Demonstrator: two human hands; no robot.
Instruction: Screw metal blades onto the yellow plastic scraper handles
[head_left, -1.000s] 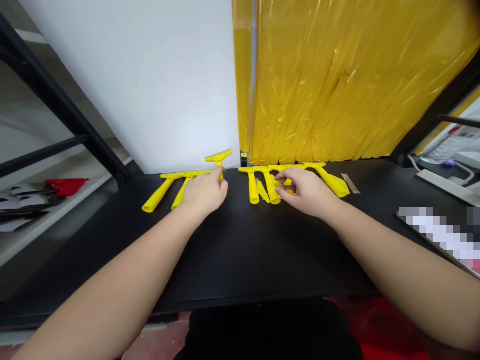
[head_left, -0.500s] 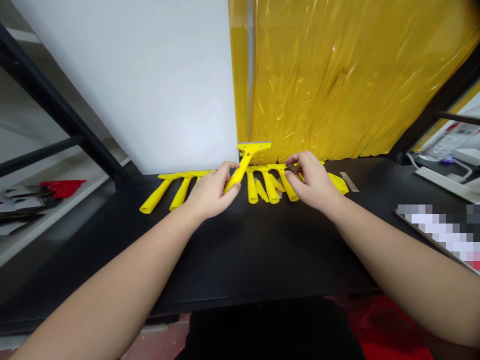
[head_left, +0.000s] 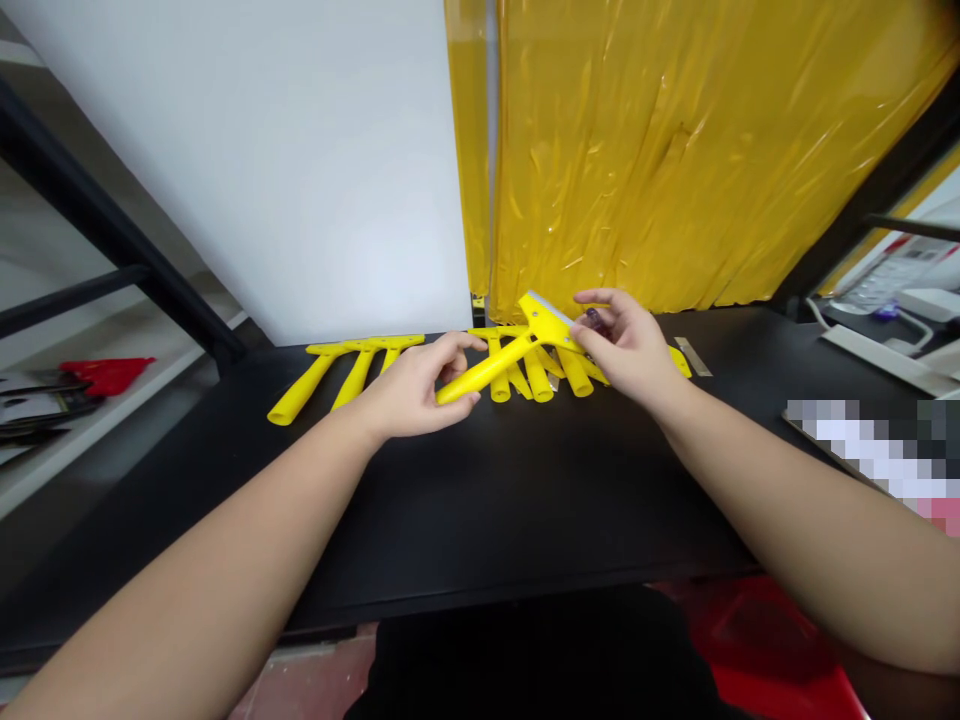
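Observation:
My left hand (head_left: 420, 385) is closed around the handle of a yellow scraper (head_left: 495, 365), held above the table. Its wide head, with a pale metal strip along the edge, points up and to the right. At that head is my right hand (head_left: 626, 345), its thumb against or very near the end. Its fingers are closed on a small dark reddish tool (head_left: 598, 322), mostly hidden in the grip. Behind the hands lie several more yellow scrapers (head_left: 296, 390) in a row, handles towards me, some partly covered by my hands.
The black table (head_left: 480, 510) spans the front. A white panel (head_left: 300, 170) and yellow plastic sheeting (head_left: 600, 160) stand behind it. A thin flat strip (head_left: 691, 357) lies right of the scrapers. Black frame bars (head_left: 112, 210) rise at left; a blurred-out flat item (head_left: 862, 450) lies at right.
The held scraper has tilted to the right, so its head now meets my right hand. My right hand has lifted slightly with the small dark tool.

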